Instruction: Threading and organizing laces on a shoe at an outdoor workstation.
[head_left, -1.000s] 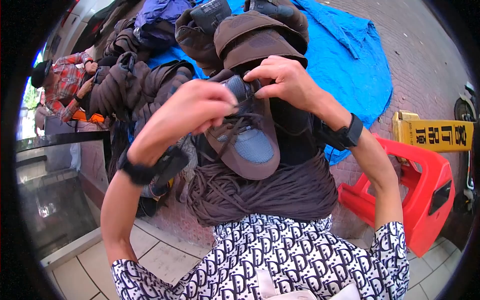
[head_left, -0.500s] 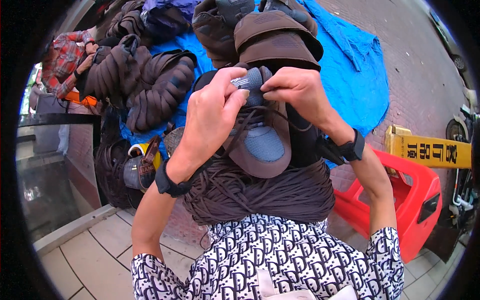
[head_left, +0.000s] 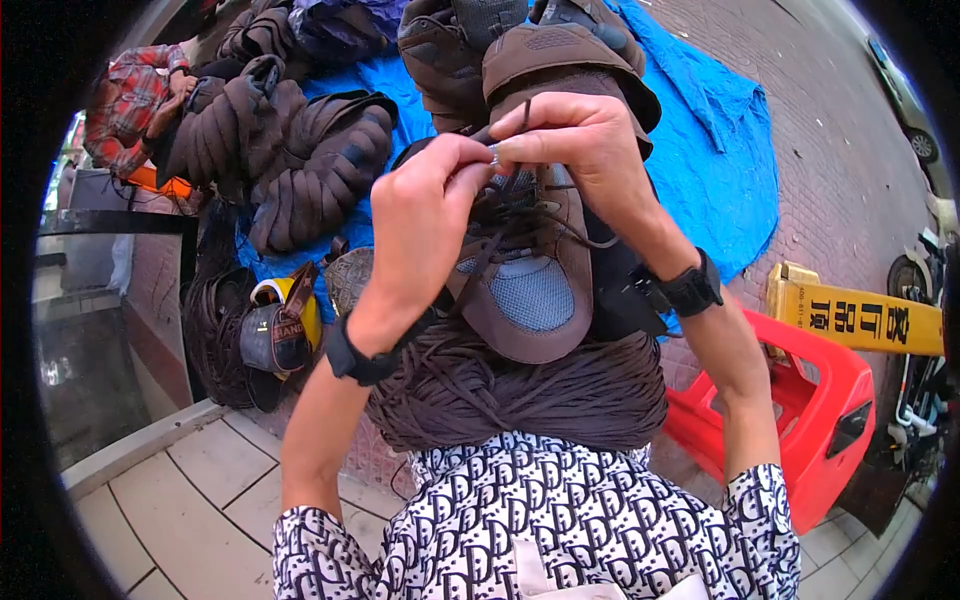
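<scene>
A brown shoe (head_left: 540,340) with a blue-grey mesh toe points toward me above my lap, its dark lace (head_left: 487,250) partly threaded and loose over the front. My left hand (head_left: 425,215) is closed in a pinch above the shoe's opening, at the lace. Right beside it, my right hand (head_left: 590,150) pinches the same dark lace, and a short piece sticks up past its fingers. The fingertips of both hands nearly meet. They hide most of the tongue and the top eyelets. Across my lap, under the toe, lies a thick bundle of dark laces (head_left: 520,395).
Brown shoes (head_left: 560,60) are piled ahead on a blue tarp (head_left: 720,130). Nested shoe uppers (head_left: 320,170) lie at left, near a person in a plaid shirt (head_left: 135,105). A red plastic stool (head_left: 800,410) and yellow barrier (head_left: 860,310) stand right; a yellow container (head_left: 275,330) stands left.
My hands have come together and moved slightly up, from the shoe's tongue to the lace, which now shows above my right fingers. The shoe has shifted slightly right.
</scene>
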